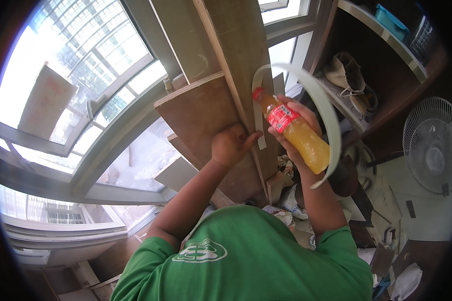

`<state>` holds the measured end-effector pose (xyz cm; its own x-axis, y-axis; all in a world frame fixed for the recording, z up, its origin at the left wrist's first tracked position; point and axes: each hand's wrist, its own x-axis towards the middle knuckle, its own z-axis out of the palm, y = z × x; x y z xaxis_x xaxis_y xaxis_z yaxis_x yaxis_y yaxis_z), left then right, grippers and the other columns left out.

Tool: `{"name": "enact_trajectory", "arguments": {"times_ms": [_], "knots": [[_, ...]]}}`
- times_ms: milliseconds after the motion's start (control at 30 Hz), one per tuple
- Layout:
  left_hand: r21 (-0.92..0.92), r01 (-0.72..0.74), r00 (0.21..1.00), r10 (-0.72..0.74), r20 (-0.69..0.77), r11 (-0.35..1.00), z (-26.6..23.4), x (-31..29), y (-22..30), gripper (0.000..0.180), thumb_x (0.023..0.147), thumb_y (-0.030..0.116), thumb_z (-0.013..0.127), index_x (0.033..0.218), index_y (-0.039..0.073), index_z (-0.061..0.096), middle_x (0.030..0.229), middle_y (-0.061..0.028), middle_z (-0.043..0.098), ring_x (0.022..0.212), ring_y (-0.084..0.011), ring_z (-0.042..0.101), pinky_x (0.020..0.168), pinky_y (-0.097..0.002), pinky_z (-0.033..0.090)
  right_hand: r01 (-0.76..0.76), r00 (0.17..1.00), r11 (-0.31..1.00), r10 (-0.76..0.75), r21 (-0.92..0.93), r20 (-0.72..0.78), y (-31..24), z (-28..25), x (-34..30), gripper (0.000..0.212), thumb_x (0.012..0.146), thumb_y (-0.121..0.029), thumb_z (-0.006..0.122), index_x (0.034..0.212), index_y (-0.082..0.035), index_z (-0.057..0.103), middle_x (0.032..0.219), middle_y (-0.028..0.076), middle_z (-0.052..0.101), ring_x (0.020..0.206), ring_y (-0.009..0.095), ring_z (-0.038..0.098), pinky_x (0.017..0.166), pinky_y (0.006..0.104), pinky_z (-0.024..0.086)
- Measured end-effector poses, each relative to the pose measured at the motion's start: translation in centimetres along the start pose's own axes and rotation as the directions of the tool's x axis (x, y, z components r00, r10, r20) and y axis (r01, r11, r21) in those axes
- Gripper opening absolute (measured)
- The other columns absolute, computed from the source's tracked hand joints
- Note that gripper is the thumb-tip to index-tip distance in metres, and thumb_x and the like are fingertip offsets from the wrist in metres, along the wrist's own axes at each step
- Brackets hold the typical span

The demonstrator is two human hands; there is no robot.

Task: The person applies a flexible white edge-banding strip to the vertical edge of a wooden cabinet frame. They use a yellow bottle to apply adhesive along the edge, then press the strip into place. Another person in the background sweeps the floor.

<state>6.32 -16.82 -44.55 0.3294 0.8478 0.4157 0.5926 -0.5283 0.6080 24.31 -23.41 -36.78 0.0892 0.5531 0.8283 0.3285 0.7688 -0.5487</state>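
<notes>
My right hand (306, 118) is wrapped around a plastic bottle (306, 143) of orange-yellow drink. The bottle has a red cap and a red label, and it tilts with its cap up to the left. A thin, pale curved strip (332, 115) loops over and around the bottle; whether my right hand also grips it is hidden. My left hand (231, 144) is closed in front of a brown wooden board (196, 108), its thumb stretched right, close to the strip's lower end. Anything inside those curled fingers is hidden.
Long wooden planks (241, 45) stand upright ahead. Windows (105, 55) line the left side. On the right, a shelf holds shoes (346, 75) and a blue container (391, 22). A fan (431, 145) stands at far right. Scraps and clutter (386, 215) cover the floor.
</notes>
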Motion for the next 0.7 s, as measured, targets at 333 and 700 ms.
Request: {"name": "enact_trajectory", "arguments": {"times_ms": [333,700], "knots": [[0.025,-0.026,1.000,0.027,-0.011,0.999,0.0,0.1,0.0,0.053,0.075,0.057,0.079,0.063,0.009,0.059,0.057,-0.0094,0.060,0.051,-0.0304,0.062,0.048,-0.0402,0.049,-0.110,0.994,0.994,0.110,-0.006,0.001,0.5,-0.7,-1.4,0.060,0.084,-0.014,0.081,0.131,-0.006,0.046,0.131,0.023,0.057,0.121,0.031,0.058,0.101,0.0380,0.050],[0.092,-0.337,0.941,0.339,0.001,0.937,-4.0,0.2,1.6,0.036,0.074,0.036,0.084,0.068,0.011,0.059,0.065,-0.0053,0.061,0.054,-0.0257,0.061,0.049,-0.0378,0.047,-0.281,0.960,0.957,0.281,0.072,0.007,-0.2,-0.1,-7.0,0.059,0.084,-0.011,0.080,0.132,-0.008,0.046,0.134,0.021,0.056,0.123,0.030,0.057,0.101,0.0370,0.051]]}}
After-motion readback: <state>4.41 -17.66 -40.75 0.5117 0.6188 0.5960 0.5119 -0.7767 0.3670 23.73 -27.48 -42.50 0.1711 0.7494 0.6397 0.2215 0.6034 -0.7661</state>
